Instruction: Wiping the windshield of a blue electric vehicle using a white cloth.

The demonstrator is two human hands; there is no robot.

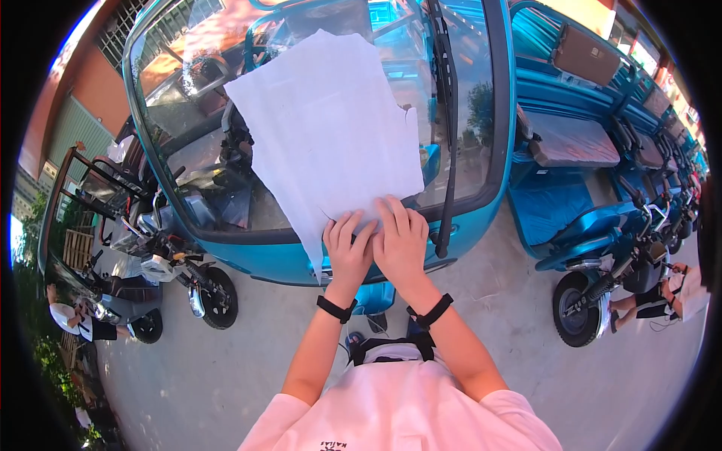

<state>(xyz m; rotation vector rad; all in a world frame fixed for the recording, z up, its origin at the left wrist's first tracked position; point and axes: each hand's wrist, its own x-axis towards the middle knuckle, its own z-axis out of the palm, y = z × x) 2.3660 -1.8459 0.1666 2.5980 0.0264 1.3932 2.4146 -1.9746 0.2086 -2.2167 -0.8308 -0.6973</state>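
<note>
A large white sheet (333, 113) with ragged, torn edges covers the middle of a blue three-wheeler's windshield (471, 163). Its lower left corner tapers to a point that hangs past the black window seal (259, 237). At the sheet's lower edge, my left hand (347, 248) touches it with bent fingers. My right hand (401, 239) is right beside, its fingertips on the sheet and the two thumbs close together. Whether the fingers pinch the edge or only press on it is hidden. A small dark slit or crease shows in the sheet near my left fingers.
A black wiper arm (450, 141) runs down the windshield to my right. More blue three-wheelers (569, 214) line up on the right. A motor tricycle (186, 276) and a scooter (124, 304) stand at left. One person (73, 318) is at far left, another (671, 293) at far right.
</note>
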